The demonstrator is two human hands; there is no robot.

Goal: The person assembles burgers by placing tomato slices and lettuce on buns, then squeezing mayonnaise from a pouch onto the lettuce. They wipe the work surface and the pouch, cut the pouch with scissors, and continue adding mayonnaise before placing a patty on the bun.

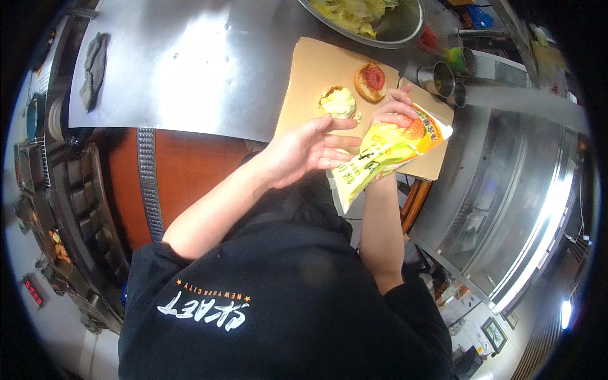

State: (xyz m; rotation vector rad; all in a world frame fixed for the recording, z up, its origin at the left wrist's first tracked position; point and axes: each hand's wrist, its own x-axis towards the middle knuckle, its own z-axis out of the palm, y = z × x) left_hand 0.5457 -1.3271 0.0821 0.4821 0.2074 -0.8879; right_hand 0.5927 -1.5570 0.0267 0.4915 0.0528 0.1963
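Observation:
My right hand (395, 111) grips a yellow-green and orange plastic squeeze pouch (369, 159) that bears writing. The pouch slants, with its pale, narrow end pointing down and left. Beside it, my left hand (313, 147) has its fingers spread and holds nothing; its fingertips reach the pouch's left side, though I cannot tell whether they touch. A bun half (338, 102) covered in pale yellow, creamy topping lies just beyond my left thumb. Farther back, a second bun half (370, 83) carries a red slice that looks like tomato. Both rest on brown paper sheets (304, 71).
A steel bowl (403, 43) of lettuce leaves (354, 14) stands behind the paper. Metal cups (436, 80) sit at the right. A grey cloth (94, 71) lies on the left of the steel worktop (137, 61). A steel-fronted unit (494, 190) rises on my right.

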